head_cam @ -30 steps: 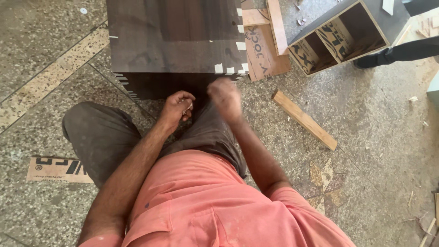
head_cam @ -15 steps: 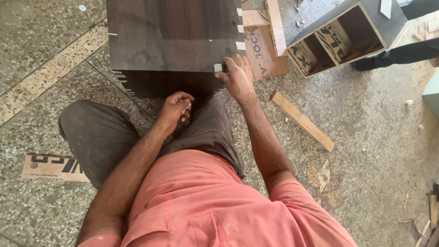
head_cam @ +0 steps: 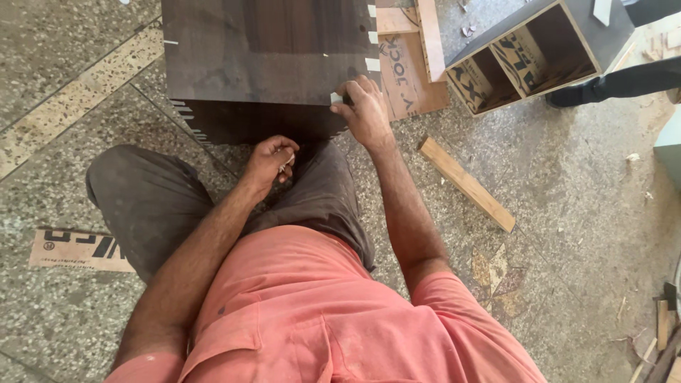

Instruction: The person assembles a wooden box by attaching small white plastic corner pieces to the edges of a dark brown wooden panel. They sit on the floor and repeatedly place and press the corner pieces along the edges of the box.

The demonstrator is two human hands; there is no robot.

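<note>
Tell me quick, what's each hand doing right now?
Left hand: closed on some small pale pieces, too small to identify.
Right hand: fingers bent at the corner edge of the dark wood panel, pinching a small pale tab.

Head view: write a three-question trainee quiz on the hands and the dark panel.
1. True or false: the right hand touches the near right corner of the dark panel.
2. Which lies on the floor right of the right forearm?
A. a wood strip
B. a hammer
C. a paint can
3. Fill in: the left hand, curled loosely around small pale pieces, rests over the person's ____.

Key:
1. True; its fingers sit at the corner, by a small white tab.
2. A.
3. Lap, just below the panel's near edge.
</note>
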